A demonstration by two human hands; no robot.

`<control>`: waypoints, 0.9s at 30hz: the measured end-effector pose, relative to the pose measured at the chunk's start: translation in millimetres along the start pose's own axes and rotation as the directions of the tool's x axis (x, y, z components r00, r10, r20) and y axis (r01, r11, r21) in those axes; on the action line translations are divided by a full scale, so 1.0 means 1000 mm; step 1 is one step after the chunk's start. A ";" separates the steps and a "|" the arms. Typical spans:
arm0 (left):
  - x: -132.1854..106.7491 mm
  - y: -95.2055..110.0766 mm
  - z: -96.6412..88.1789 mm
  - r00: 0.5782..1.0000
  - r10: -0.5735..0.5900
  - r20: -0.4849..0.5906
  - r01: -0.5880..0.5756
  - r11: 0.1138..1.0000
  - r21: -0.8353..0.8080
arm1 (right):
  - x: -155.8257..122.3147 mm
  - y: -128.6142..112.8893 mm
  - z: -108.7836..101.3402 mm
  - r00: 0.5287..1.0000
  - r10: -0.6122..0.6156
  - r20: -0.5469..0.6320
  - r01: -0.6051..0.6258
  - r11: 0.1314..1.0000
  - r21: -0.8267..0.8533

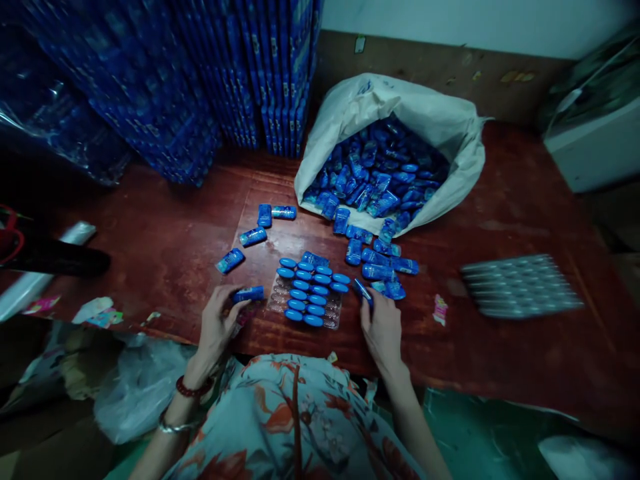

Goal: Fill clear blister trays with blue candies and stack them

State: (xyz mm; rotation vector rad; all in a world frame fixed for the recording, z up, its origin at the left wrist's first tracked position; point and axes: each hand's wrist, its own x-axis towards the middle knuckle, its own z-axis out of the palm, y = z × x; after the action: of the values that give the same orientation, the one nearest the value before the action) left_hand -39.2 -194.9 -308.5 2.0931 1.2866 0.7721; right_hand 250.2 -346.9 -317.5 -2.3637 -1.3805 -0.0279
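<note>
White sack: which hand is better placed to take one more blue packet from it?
Probably the right hand: it is nearer to the white sack, with loose packets lying between them. However, it holds a blue packet, and so does the left hand.

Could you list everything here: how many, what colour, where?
Table: one, reddish-brown, centre.
Sack: one, white, back of table.
Containers: many, blue, in sack, on table and tray.
Tray: one, clear, between hands.
Spare trays: one stack, clear, right.
Packages: several stacks, blue, back left.
Unclear object: one, black, far left.
Plastic bag: one, clear, lower left.
Garment: one, pale floral, bottom.
Bracelets: two, dark red and silver, left arm.
Left hand: one, holding a container.
Right hand: one, holding another.
</note>
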 end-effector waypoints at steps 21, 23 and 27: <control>0.058 0.030 0.019 0.730 0.569 0.380 -0.621 0.784 0.019 | 0.000 -0.018 -0.002 0.892 -0.440 -0.105 0.452 0.869 0.201; 0.062 0.035 0.013 0.720 0.548 0.426 -0.602 0.798 -0.009 | 0.002 -0.015 -0.004 0.909 -0.399 -0.120 0.416 0.877 0.240; 0.056 0.039 0.006 0.728 0.527 0.437 -0.582 0.813 -0.011 | 0.005 -0.017 -0.006 0.948 -0.317 -0.017 0.308 0.905 0.295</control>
State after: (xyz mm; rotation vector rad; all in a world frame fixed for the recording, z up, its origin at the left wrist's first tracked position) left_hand 8.5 -159.6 -274.6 2.6098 0.4677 0.4187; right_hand 239.6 -338.0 -305.2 -1.8908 -1.6418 0.1184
